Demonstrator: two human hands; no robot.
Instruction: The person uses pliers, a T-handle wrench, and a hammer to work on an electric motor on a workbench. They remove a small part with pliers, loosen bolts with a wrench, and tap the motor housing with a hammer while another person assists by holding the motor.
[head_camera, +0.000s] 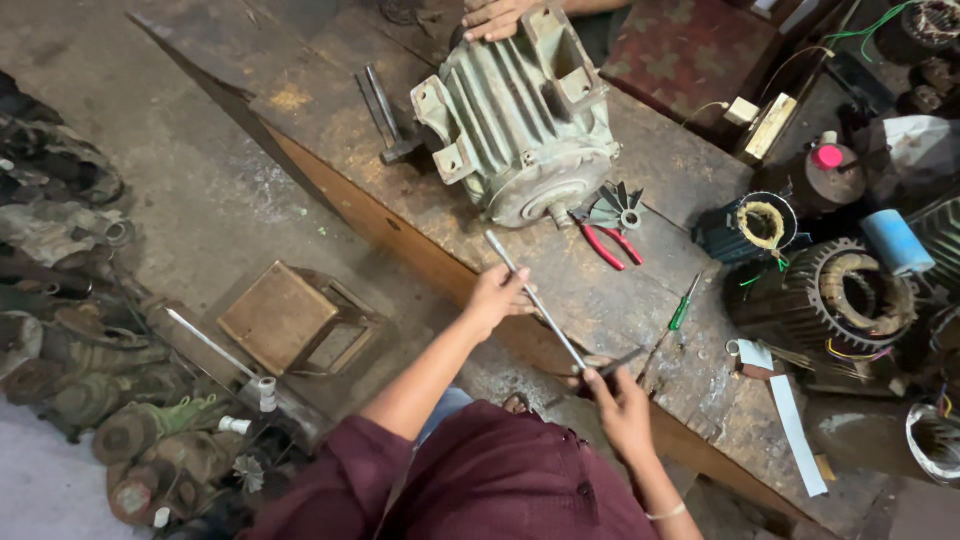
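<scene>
both hands grip one long metal rod (535, 300): the left hand (495, 297) is curled around it near its upper end, and the right hand (622, 400) closes on its lower end, where a dark tool, possibly a small wrench (622, 362), seems pinched between the fingers, though the view is too small to be sure. the rod slants across the near edge of the worn wooden workbench (330, 110), its free tip pointing toward the grey ribbed electric motor (520, 120) that lies on the bench top. just in front of the motor's shaft end lie red-handled pliers (606, 245) and a small grey fan impeller (617, 208), touching or nearly so. a green-handled screwdriver (685, 305) rests on the bench to the right of the rod. another person's hand (497, 17) lies on the motor's far end. a hammer (385, 115) lies left of the motor. stators with copper windings (860, 295) stand at the right, and a square metal stool (285, 318) sits on the floor below the bench.
</scene>
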